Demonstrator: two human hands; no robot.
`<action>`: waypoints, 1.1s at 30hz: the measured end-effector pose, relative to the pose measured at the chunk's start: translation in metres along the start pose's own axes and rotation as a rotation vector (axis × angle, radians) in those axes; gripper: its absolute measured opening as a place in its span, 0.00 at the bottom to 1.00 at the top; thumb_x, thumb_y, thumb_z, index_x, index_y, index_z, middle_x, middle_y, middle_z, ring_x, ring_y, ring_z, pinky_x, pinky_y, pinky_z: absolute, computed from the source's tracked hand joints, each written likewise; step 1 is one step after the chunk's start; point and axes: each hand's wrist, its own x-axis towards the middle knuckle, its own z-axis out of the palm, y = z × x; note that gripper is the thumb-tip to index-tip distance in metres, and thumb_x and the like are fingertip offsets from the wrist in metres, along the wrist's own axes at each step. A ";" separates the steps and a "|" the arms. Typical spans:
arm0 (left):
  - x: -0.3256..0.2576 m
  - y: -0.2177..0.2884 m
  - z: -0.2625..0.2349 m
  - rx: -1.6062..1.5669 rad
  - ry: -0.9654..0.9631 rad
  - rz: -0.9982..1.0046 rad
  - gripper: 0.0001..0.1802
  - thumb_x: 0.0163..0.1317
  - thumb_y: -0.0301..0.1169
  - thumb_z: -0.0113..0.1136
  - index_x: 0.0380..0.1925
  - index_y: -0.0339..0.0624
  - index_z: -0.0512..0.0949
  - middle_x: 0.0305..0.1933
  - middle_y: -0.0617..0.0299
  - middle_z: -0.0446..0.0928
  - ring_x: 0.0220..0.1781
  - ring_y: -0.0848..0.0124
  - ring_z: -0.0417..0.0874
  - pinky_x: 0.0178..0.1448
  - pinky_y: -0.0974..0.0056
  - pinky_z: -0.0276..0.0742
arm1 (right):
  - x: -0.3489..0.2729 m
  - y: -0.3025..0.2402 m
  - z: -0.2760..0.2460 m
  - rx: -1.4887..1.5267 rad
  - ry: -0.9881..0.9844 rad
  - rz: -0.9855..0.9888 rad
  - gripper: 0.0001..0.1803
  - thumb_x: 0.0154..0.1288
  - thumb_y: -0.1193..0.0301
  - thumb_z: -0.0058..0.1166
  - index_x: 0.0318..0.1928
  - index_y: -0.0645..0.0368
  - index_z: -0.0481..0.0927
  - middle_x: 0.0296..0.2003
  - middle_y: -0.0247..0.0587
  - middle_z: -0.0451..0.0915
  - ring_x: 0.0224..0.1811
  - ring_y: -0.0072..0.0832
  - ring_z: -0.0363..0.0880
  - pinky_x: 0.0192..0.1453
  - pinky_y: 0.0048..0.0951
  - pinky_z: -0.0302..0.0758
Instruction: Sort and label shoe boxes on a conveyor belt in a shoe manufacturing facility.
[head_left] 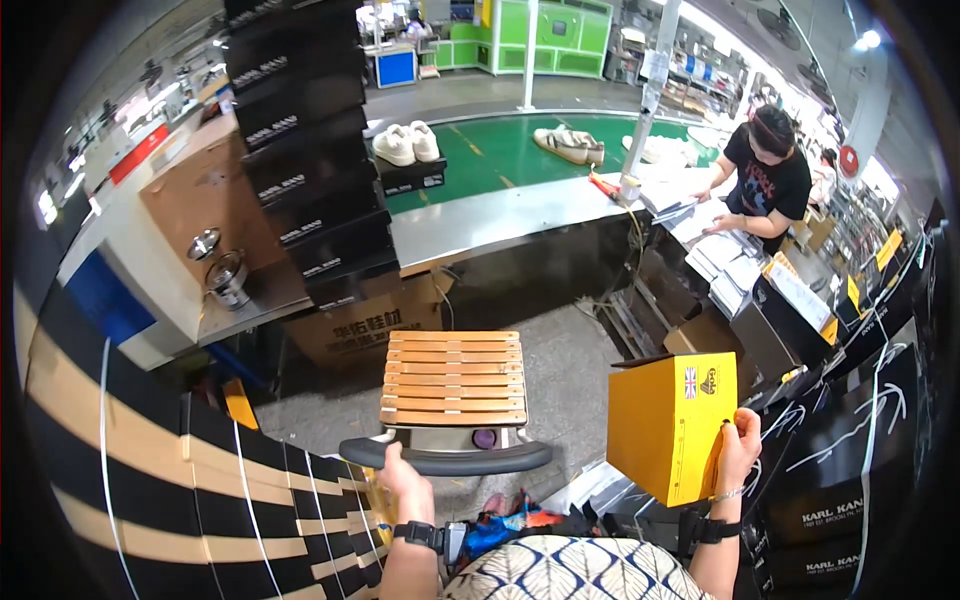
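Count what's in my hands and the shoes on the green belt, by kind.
Yellow box, in the right hand: 1
Cart handle, in the left hand: 1
White shoes on a black box: 2
Beige shoes on the belt: 2
Total: 6

Yellow box (pixel 668 425) upright, lid ajar; black chair backrest (pixel 446 460) horizontal.
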 end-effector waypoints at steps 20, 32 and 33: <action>0.146 0.078 0.003 1.443 0.263 0.894 0.39 0.47 0.17 0.59 0.61 0.36 0.57 0.61 0.40 0.60 0.60 0.44 0.65 0.65 0.55 0.61 | 0.248 0.001 0.230 0.444 -0.355 0.070 0.06 0.56 0.84 0.47 0.35 0.64 0.73 0.29 0.32 0.73 0.31 0.17 0.71 0.38 0.17 0.69; 0.107 0.045 0.286 1.808 -0.533 0.828 0.45 0.41 0.41 0.69 0.60 0.39 0.61 0.66 0.42 0.56 0.68 0.46 0.54 0.69 0.50 0.52 | 0.392 -0.087 0.371 0.290 -0.379 -0.656 0.08 0.47 0.84 0.50 0.31 0.62 0.76 0.26 0.37 0.75 0.24 0.27 0.74 0.30 0.24 0.72; 0.093 0.041 0.340 1.708 -0.646 0.981 0.45 0.41 0.42 0.69 0.59 0.39 0.62 0.66 0.42 0.55 0.68 0.45 0.53 0.68 0.48 0.51 | 0.400 -0.099 0.390 0.287 -0.402 -0.782 0.08 0.46 0.83 0.51 0.30 0.61 0.76 0.27 0.40 0.76 0.24 0.31 0.75 0.30 0.26 0.73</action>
